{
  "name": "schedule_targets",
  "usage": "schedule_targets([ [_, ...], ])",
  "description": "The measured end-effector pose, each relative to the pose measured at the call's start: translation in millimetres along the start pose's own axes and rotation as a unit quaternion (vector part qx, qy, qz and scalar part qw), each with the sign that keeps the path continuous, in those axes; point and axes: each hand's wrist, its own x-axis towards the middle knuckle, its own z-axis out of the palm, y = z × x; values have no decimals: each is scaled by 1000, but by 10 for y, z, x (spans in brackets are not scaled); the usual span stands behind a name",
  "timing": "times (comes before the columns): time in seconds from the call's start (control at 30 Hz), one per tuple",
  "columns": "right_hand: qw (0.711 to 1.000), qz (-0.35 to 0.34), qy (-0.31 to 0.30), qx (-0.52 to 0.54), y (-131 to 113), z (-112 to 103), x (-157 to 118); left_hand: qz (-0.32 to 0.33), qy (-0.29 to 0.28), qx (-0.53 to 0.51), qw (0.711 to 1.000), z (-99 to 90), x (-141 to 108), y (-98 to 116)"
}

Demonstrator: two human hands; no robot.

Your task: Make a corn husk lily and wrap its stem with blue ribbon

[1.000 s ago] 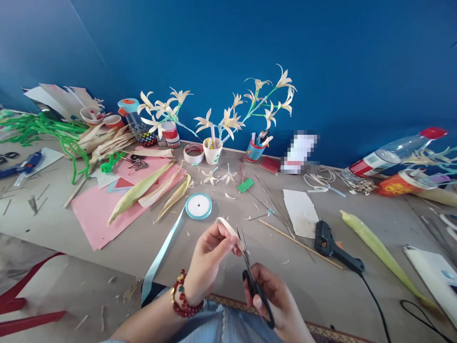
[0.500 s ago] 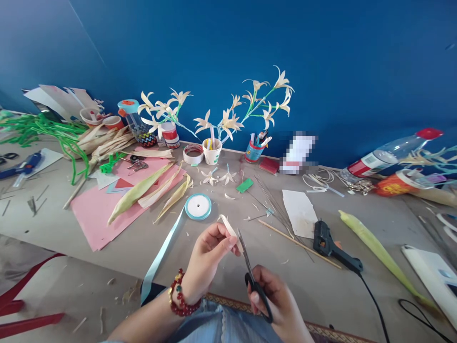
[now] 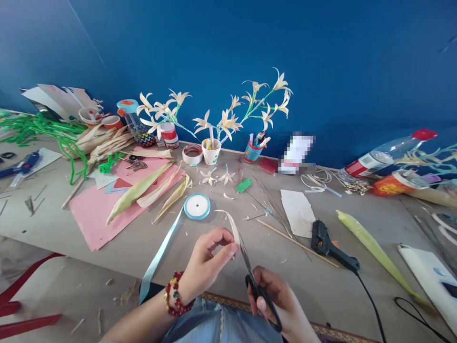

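Between thumb and fingers my left hand (image 3: 210, 259) pinches a cream, curved strip of corn husk (image 3: 233, 226), its thin tip bending up and to the left. My right hand (image 3: 276, 297) grips black-handled scissors (image 3: 254, 281). The blades point up and left, right beside the lower part of the strip. Whether they touch it I cannot tell. Beyond my left hand lies a spool of light blue ribbon (image 3: 197, 206), its loose end trailing toward me. Two small husk flowers (image 3: 208, 177) lie farther back, in front of a white cup (image 3: 211, 153) with husk-flower stems.
At the right are a black glue gun (image 3: 333, 247) with its cord, a green husk (image 3: 371, 247) and a white paper piece (image 3: 297, 212). Thin wires and a wooden stick (image 3: 296, 243) lie nearer. Pink paper (image 3: 91, 214) with husks is at left; a bottle (image 3: 389, 155) leans far right.
The husk strip now stands out longer above my left fingers, its tip curving left. My left hand has shifted slightly down and the scissors' handles have moved a little right and down.
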Motion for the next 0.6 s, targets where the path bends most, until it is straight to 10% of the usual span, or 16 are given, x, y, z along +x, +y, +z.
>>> schedule_targets([
  [0.6,999,18,35,-1,1,59,52,-9,-21,33,999,-13,18,21],
])
